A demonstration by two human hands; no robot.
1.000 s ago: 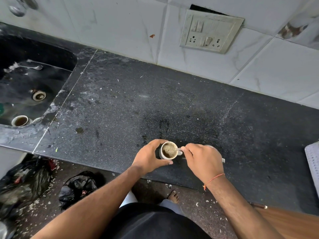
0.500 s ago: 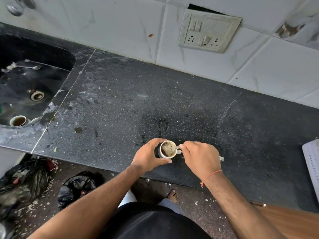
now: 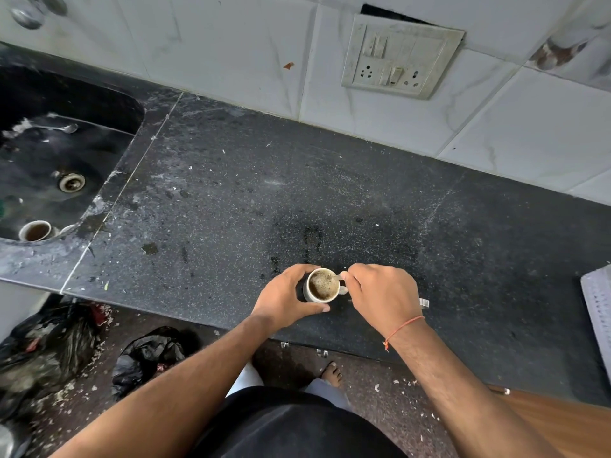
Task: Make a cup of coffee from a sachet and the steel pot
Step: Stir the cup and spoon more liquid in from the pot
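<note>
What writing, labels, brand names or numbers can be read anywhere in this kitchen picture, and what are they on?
None can be read.
Switch and socket plate on the tiled wall: no legible marking.
White cup of coffee on the counter, held by the left hand: plain side, no print visible.
Second cup in the sink: no print visible.
White ridged object at the right edge: only rows of faint marks, too blurred to read.

I am looking down at a home kitchen. A dark stone counter (image 3: 330,200) joins a sink (image 3: 49,166) under a tiled wall (image 3: 231,44) with a switchboard (image 3: 400,56).
</note>
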